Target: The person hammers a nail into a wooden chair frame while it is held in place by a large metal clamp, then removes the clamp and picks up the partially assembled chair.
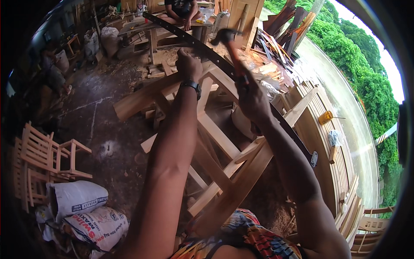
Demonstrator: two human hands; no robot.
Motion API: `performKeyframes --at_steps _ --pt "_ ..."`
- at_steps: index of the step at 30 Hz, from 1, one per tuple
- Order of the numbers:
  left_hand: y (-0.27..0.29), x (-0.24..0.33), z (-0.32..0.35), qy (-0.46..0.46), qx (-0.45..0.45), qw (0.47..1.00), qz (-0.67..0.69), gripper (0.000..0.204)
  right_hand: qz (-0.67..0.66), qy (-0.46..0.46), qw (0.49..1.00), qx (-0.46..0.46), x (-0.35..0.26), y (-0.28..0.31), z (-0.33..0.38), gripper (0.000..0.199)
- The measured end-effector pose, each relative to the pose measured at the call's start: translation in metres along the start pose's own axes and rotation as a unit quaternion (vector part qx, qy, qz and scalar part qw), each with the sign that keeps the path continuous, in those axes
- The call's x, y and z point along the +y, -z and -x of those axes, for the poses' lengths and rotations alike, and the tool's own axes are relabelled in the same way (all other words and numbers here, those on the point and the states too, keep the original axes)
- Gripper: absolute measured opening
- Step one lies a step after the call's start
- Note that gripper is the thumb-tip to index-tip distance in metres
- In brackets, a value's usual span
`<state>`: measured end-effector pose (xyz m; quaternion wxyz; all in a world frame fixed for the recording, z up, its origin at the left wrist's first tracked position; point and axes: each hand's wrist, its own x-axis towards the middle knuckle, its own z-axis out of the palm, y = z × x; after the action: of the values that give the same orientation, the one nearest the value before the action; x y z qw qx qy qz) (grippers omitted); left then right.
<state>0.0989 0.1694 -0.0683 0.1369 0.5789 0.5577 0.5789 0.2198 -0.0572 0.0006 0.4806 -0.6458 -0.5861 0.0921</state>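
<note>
My right hand is closed round the handle of a claw hammer, its head raised above the work. My left hand makes a fist over the far end of a pale wooden frame; whatever its fingers hold, if anything, cannot be made out. A black watch is on that wrist. A long dark bar clamp with holes along it runs slantwise across the frame, from the far left to the near right, passing under my right hand and forearm. Parts of the frame are hidden behind my arms.
Wooden chairs and filled sacks stand at the left. Stacked boards line the right side, with an orange cup on them. Another person sits on a low bench at the back; sawdust and offcuts litter the floor.
</note>
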Motion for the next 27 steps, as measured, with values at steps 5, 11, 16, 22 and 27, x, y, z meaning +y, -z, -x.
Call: performKeyframes --at_steps 5,11,16,22,27 --pt "-0.002 0.008 0.006 0.029 -0.029 0.999 0.035 0.060 0.131 0.075 0.984 -0.095 0.021 0.021 -0.013 0.050" --pt "-0.004 -0.003 -0.001 -0.008 -0.011 1.000 0.024 0.059 0.058 0.077 0.995 -0.037 0.028 -0.001 -0.005 0.048" --pt "-0.001 0.015 0.011 0.040 -0.033 0.998 0.032 0.053 0.088 0.055 0.986 -0.128 0.021 0.018 -0.019 0.050" --pt "0.001 0.004 0.005 -0.009 0.016 1.000 0.013 0.052 0.022 0.106 0.992 -0.069 0.039 -0.002 -0.013 0.058" --pt "0.003 0.007 0.005 0.019 -0.017 1.000 0.014 0.051 0.099 0.070 0.981 -0.151 0.009 0.022 -0.017 0.053"
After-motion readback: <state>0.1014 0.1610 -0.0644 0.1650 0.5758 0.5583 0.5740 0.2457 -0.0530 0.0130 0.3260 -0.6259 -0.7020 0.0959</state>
